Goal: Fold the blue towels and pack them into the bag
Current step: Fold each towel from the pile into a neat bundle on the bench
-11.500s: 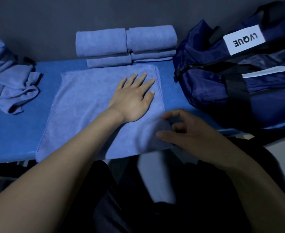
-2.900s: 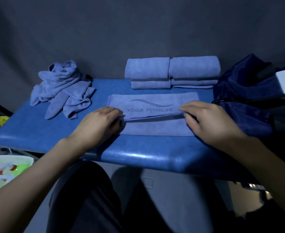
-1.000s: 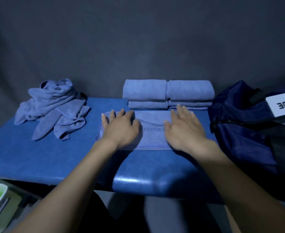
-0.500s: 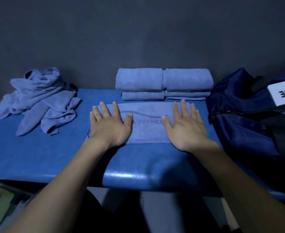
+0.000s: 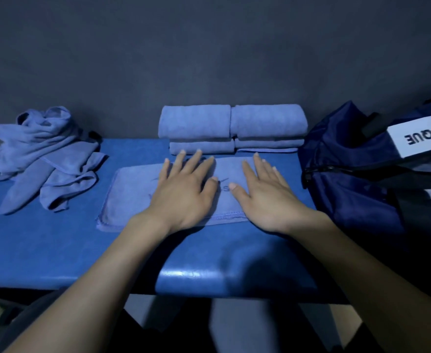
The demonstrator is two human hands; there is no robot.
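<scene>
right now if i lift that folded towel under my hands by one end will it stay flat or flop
The folded towel would likely flop and unfold: its soft cloth looks like that in the crumpled pile, which lies limp. Probably light and thin. It should not slide much while the left hand and right hand press it flat.

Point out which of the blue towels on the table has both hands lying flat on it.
It is the half-folded towel at the front middle, under the left hand and right hand. The folded stacks behind and the crumpled pile at left are untouched.

Blue padded bench (image 5: 56,250), flat towel (image 5: 130,189), folded towels (image 5: 232,128), crumpled towels (image 5: 39,156), navy bag (image 5: 357,179)
</scene>
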